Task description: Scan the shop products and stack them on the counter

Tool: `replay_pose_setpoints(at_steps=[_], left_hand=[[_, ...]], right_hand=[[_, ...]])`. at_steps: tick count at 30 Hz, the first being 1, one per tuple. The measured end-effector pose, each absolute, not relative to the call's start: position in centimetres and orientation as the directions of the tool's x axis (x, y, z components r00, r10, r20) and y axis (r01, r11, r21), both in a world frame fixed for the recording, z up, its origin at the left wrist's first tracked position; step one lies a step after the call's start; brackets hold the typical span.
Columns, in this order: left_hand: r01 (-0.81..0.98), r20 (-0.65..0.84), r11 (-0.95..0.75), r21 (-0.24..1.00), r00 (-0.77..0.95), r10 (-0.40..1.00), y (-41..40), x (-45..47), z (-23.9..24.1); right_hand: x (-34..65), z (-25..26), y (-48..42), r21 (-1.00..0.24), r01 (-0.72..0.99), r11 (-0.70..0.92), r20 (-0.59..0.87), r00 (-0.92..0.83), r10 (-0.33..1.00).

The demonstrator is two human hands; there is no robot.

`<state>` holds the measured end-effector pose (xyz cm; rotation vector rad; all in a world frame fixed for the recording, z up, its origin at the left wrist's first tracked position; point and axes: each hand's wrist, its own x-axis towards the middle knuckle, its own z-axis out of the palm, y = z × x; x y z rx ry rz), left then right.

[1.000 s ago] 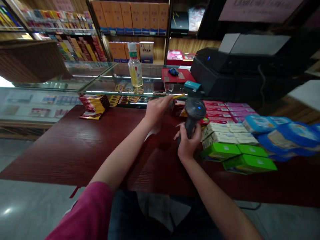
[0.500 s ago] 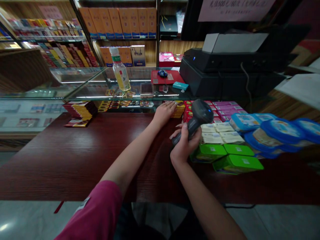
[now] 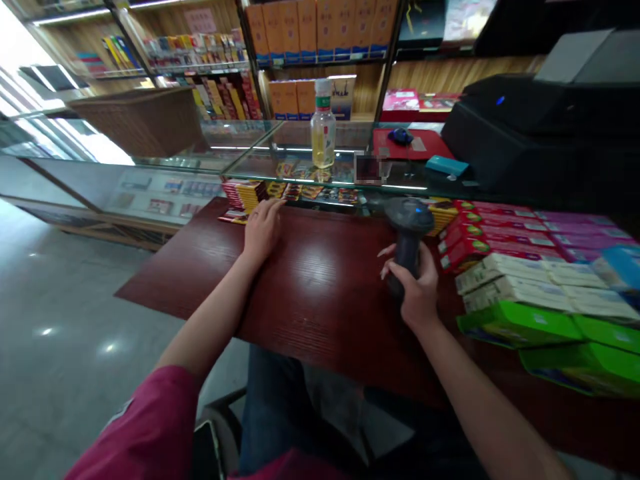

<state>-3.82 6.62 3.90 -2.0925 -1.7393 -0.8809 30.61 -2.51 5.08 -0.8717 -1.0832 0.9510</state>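
Observation:
My right hand point(image 3: 417, 283) is wrapped round the handle of a dark grey barcode scanner point(image 3: 407, 243), held upright over the dark red-brown table point(image 3: 310, 293). The scanner's head covers part of a stack of yellow packs point(image 3: 443, 215) behind it. My left hand point(image 3: 263, 227) is at the left rear of the table, palm down with its fingers stretched forward. Right beside it is a stack of red and yellow packs point(image 3: 245, 195), the lowest one jutting out; whether the fingers touch it I cannot tell. I see nothing held in that hand.
Red boxes point(image 3: 493, 233), cream packs point(image 3: 530, 283) and green boxes point(image 3: 540, 323) crowd the right side. Behind the table, a glass counter carries a drink bottle point(image 3: 323, 133), a mouse point(image 3: 400, 136) on a red mat and a turquoise packet point(image 3: 447, 166). Black equipment point(image 3: 540, 147) stands at right.
My left hand has moved from the yellow stack on the right to the stack on the left. The scanner is now more upright in my right hand. The view has swung left.

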Motion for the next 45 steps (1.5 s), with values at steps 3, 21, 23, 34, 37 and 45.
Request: replay_pose_setpoints(at_steps=[3, 21, 23, 34, 37, 45], left_hand=[[0.964, 0.516, 0.075, 0.255, -0.201, 0.833, 5.2, -10.4, 4.4], [0.878, 0.282, -0.332, 0.345, 0.241, 0.929, 6.1, -11.7, 3.1], [0.904, 0.29, -0.288, 0.316, 0.197, 0.937, 5.8, -10.7, 3.3], [0.282, 0.07, -0.051, 0.958, -0.056, 0.996, 4.3, -1.7, 3.8], [0.107, -0.084, 0.082, 0.991, 0.014, 0.996, 4.0, -0.5, 3.7], [0.082, -0.087, 0.079, 0.994, 0.096, 0.992, 3.8, -0.3, 3.5]], right_hand=[[29.8, 5.1, -2.9, -0.972, -0.18, 0.153, 0.169, -0.074, 0.983], [29.9, 4.8, -2.8, -0.999, -0.042, 0.009, 0.017, -0.197, 0.98], [29.9, 4.9, -3.0, -0.999, -0.037, 0.016, 0.023, -0.207, 0.978], [29.5, 5.4, -4.8, -0.997, -0.069, -0.032, 0.002, -0.44, 0.898], [29.1, 5.2, -4.8, -0.997, -0.071, -0.022, 0.01, -0.424, 0.906], [28.9, 5.6, -4.7, -0.997, -0.073, -0.023, 0.006, -0.373, 0.928]])
